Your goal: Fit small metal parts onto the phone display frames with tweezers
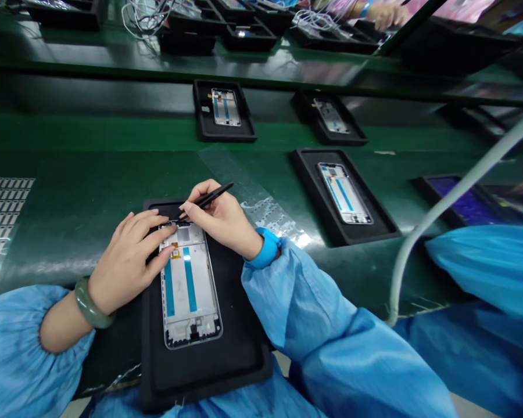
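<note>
A phone mid-frame (pixel 181 284) with two blue adhesive strips and an orange flex cable (pixel 175 251) lies in a black foam tray (pixel 239 348) before me. My left hand (pixel 131 255) rests over its upper left, fingers stretched out and apart, thumb and index fingertips on the frame. At the frame's top edge, my right hand (pixel 220 217) is closed around slim black tweezers (pixel 211 195), tips pointing down-left. Fingers hide what the tips touch.
More phone frames (pixel 345 193) sit in black trays across the green bench (pixel 91 157). A sticker sheet (pixel 4 215) lies left, a clear film strip (pixel 265 203) beyond my right hand. A grey hose (pixel 457 188) crosses at right, near a co-worker's blue sleeve (pixel 488 267).
</note>
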The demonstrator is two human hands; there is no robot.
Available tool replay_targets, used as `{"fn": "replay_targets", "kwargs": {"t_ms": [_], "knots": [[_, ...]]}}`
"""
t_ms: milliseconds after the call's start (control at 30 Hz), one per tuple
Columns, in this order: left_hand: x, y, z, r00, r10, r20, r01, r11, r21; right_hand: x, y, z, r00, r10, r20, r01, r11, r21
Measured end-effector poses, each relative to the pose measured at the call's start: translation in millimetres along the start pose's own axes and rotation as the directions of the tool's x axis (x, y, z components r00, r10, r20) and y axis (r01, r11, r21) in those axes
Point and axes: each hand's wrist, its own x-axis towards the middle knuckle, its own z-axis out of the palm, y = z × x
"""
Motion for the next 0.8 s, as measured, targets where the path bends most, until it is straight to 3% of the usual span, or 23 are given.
{"fn": "replay_targets", "kwargs": {"t_ms": [267, 500, 800], "knots": [[0.6, -1.8, 1.5, 1.0, -0.002, -0.02, 0.001, 0.998, -0.063, -3.1, -9.8, 3.0, 0.999, -0.04, 0.003, 0.04, 0.988, -0.147], [2.1, -1.3, 2.1, 0.999, 0.014, -0.049, -0.018, 0.995, -0.098, -2.1, -5.3, 1.7, 0.999, -0.029, -0.036, 0.025, 0.995, -0.096], [2.8, -1.3, 4.3, 0.999, 0.004, -0.052, -0.009, 0.996, -0.089, -2.7, -9.1, 2.9, 0.997, -0.079, -0.024, 0.073, 0.975, -0.208]]}}
